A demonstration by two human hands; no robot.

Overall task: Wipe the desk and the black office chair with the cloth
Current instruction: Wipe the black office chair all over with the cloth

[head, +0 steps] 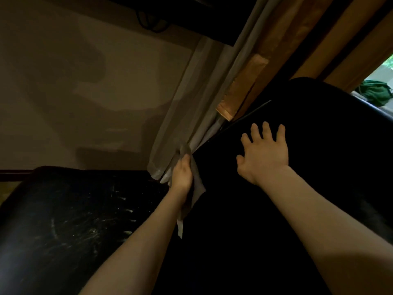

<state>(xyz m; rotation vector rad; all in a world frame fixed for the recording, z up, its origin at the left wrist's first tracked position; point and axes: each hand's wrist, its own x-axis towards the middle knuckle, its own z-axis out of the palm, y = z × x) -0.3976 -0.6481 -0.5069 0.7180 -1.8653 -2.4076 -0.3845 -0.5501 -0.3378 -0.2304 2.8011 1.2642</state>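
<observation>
Here the left hand (182,173) grips the cloth (197,186), its fingers mostly hidden. The cloth lies against the black office chair (297,209), whose outline is lost in darkness. Right of that grip, the right hand (263,152) rests spread flat on the chair.

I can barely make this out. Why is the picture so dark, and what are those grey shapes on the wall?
Head view: the room is dim, daylight showing only at the far-right window; the chair reads as flat black without detail; the grey shapes are soft shadows on the wall; the view is tilted, so the curtain slants.
</observation>
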